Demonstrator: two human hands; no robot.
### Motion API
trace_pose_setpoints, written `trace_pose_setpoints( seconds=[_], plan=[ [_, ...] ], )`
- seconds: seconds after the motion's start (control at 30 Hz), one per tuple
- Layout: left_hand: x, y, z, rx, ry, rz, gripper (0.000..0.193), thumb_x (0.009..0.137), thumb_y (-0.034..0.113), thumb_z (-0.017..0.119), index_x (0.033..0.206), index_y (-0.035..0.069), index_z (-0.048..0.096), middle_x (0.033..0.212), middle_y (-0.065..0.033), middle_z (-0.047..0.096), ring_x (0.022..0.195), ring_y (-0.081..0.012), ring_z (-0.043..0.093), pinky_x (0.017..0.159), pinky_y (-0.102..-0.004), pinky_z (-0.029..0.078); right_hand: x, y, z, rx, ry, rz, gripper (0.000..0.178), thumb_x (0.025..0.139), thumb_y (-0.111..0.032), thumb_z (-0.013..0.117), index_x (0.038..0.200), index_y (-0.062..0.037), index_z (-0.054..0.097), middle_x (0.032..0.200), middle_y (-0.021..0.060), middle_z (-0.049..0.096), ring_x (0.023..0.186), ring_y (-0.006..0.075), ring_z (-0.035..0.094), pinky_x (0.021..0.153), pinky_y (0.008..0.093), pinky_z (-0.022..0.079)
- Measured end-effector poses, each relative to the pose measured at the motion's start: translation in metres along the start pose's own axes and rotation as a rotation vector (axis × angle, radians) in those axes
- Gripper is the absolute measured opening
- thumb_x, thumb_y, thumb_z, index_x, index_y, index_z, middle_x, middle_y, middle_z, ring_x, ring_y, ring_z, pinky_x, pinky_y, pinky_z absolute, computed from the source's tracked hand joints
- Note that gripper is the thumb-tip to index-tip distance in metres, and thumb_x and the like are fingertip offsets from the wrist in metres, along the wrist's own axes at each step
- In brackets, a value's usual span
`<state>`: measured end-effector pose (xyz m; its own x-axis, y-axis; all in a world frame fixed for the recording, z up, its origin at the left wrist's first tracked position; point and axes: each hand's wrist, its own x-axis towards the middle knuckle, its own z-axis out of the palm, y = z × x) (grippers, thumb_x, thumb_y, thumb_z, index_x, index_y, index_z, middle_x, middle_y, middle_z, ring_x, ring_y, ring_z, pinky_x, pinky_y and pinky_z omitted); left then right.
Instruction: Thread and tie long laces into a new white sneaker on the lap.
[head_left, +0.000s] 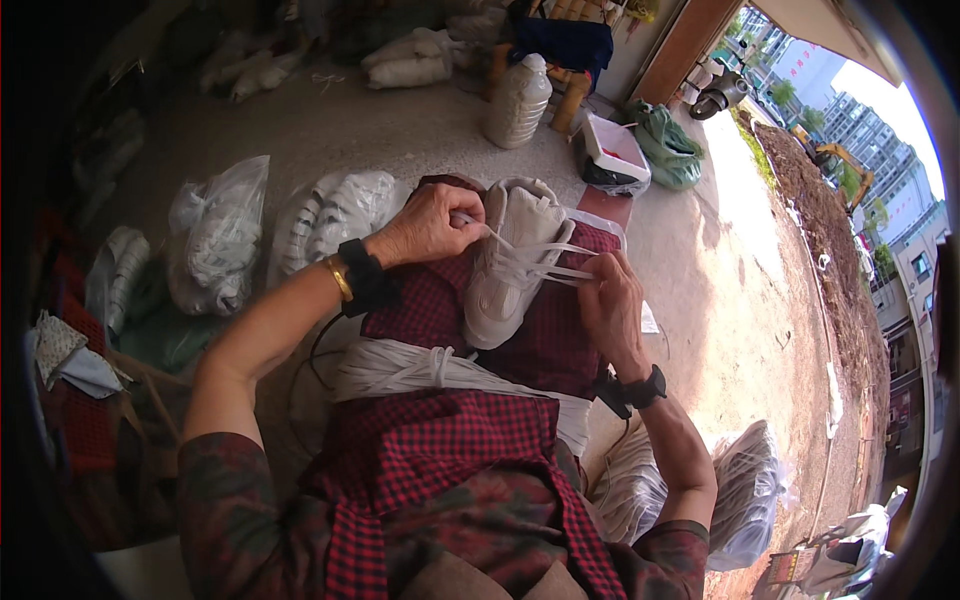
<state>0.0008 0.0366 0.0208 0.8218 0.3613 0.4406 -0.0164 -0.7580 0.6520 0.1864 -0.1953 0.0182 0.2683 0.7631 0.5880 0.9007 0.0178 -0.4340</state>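
The left hand (pixel 440 225) and right hand (pixel 609 305) pinched white laces (pixel 518 262) over the pale shoe (pixel 496 308), where pulling both sides evenly seemed wisest

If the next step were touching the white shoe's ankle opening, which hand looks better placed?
Probably the left hand: it is close beside the ankle opening of the white shoe. The right hand is farther away, lower in the picture. Both pinch white lace, so neither is free.
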Motion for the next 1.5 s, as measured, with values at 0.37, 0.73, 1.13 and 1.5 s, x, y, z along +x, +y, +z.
trace_pose_setpoints(
  seconds=[0.37, 0.73, 1.13, 1.5],
  plan=[
    [-0.03, -0.09, -0.112, 0.118, 0.114, -0.383, 0.022, 0.083, 0.023, 0.074, 0.085, 0.001, 0.072, 0.076, -0.002, 0.069, 0.071, -0.0088, 0.06, 0.071, -0.0282, 0.05, 0.016, 0.002, 0.01, 0.179, -0.274, 0.075, 0.017, 0.072, 0.001, 0.06, 0.087, -0.0013, 0.052, 0.079, 0.0125, 0.055, 0.07, 0.0298, 0.059, 0.065, 0.0381, 0.048],
    [-0.009, 0.014, -0.003, 0.195, 0.081, 0.336, 0.03, 0.076, -0.002, 0.067, 0.105, 0.004, 0.06, 0.101, -0.0092, 0.061, 0.067, -0.0201, 0.058, 0.064, -0.0334, 0.051, 0.031, -0.012, 0.004, 0.055, -0.135, -0.082, 0.029, 0.079, -0.001, 0.062, 0.107, -0.0024, 0.051, 0.105, 0.0165, 0.052, 0.082, 0.0357, 0.06, 0.072, 0.0438, 0.051],
    [0.016, 0.004, -0.018, -0.103, -0.362, -0.147, 0.038, 0.092, 0.031, 0.063, 0.07, 0.001, 0.067, 0.058, -0.0109, 0.057, 0.055, -0.0155, 0.049, 0.059, -0.0317, 0.042, 0.036, -0.001, 0.012, 0.106, -0.274, -0.262, 0.023, 0.081, -0.001, 0.063, 0.103, -0.0009, 0.062, 0.109, 0.017, 0.056, 0.091, 0.0355, 0.064, 0.076, 0.043, 0.053],
    [0.003, 0.015, 0.001, 0.031, -0.163, -0.146, 0.03, 0.092, 0.027, 0.068, 0.086, -0.003, 0.07, 0.067, -0.0057, 0.06, 0.064, -0.0117, 0.051, 0.062, -0.0316, 0.044, 0.04, -0.008, 0.007, 0.086, -0.325, -0.127, 0.019, 0.079, -0.015, 0.071, 0.094, -0.0031, 0.072, 0.086, 0.0186, 0.071, 0.076, 0.0363, 0.069, 0.067, 0.0438, 0.054]
  ],
)
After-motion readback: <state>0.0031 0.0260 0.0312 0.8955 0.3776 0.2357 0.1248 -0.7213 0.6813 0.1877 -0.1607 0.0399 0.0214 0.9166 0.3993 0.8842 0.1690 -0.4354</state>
